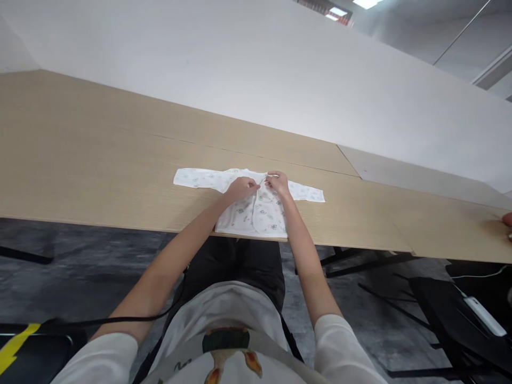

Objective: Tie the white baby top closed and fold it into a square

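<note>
A small white baby shirt [270,216] with a scattered print lies flat on the table, its long sleeves spread to both sides and its hem along the table's near edge. My left hand [241,190] rests on the upper chest, thumb and fingers pinching the cloth by the front opening. Just right of it, my right hand [278,183] is closed with bent fingers on the other side of the opening, below the neckline. The fingertips nearly meet. Whatever small fastening lies between them is too small to make out.
The wood-coloured table [100,160] runs left to right beneath a white partition [240,69]. A black chair [444,314] holding a white device [485,316] stands at the lower right. Another person's hand [508,220] shows at the right edge. A black cable [120,320] crosses my left arm.
</note>
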`<state>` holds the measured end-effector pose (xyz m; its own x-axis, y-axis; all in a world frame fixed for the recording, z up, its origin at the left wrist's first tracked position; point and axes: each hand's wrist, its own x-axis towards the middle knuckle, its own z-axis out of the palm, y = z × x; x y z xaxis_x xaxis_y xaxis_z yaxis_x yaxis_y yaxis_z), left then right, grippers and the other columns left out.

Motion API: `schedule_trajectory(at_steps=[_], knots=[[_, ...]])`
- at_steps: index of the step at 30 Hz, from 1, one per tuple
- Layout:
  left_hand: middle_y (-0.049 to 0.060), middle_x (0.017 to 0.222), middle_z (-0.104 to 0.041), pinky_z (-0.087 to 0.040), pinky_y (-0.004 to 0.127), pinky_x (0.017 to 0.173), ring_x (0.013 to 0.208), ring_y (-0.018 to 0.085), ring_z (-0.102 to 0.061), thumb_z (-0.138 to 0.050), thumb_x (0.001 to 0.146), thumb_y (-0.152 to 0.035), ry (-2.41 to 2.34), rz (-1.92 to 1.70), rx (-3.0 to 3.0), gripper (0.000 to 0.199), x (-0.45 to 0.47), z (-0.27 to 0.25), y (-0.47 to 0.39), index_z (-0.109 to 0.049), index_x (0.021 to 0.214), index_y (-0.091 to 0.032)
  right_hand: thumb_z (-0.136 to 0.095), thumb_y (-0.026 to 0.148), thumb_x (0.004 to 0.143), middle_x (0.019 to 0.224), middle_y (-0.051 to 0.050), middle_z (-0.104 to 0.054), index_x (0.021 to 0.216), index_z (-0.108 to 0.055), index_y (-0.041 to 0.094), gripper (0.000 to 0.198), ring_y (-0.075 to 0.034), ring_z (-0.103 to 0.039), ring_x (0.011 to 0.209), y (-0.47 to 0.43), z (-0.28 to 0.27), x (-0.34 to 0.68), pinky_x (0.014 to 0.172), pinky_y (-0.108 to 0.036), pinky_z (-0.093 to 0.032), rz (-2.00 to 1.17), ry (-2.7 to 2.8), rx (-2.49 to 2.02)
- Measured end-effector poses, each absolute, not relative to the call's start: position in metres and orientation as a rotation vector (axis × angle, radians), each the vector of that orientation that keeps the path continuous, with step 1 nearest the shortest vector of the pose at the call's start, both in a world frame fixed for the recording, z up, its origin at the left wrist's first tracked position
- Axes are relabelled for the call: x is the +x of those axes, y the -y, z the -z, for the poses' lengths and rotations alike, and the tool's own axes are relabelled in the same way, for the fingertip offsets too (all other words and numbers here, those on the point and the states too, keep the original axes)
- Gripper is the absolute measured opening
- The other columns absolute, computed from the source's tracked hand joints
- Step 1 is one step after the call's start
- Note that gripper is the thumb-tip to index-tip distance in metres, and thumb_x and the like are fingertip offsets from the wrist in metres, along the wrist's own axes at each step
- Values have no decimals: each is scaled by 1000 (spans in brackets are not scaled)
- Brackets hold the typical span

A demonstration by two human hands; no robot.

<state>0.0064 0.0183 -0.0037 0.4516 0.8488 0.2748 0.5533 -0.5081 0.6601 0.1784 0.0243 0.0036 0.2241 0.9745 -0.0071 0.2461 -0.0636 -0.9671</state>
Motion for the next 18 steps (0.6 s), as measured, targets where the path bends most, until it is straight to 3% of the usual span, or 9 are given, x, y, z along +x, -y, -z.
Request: schedule_trajectory(at_steps=[2,4,8,18], knots=[[5,81,-69,-43,28,71,76,19,-59,-55,76,-38,-1207,-721,2259,26,6,3,-13,-70,78,-17,-56,11,73,63,-2,-62,76,-61,12,6,-8,-53,48,-16,-11,182,47,-18,-43,-989,1393,-1530],[4,80,-68,-42,27,68,74,18,-58,-56,73,-36,-1216,-662,2273,25,5,2,-11,-72,78,-17,-58,13,72,58,-3,-61,66,-62,11,8,-8,-52,46,-8,-17,184,45,-18,-42,-1105,1619,-1555],[4,78,-67,-41,26,64,71,17,-57,-56,71,-34,-1198,-619,2260,26,3,-1,-12,-73,79,-17,-60,12,68,46,1,-53,60,-63,11,9,-7,-45,41,1,-22,184,40,-18,-36,-1184,1882,-1585],[2,70,-65,-41,25,62,66,15,-55,-55,74,-36,-1047,-733,2187,27,3,3,-17,-72,77,-16,-59,12,67,44,-1,-53,51,-57,12,16,-6,-45,40,-2,-17,184,39,-17,-34,-1171,1711,-1644]])
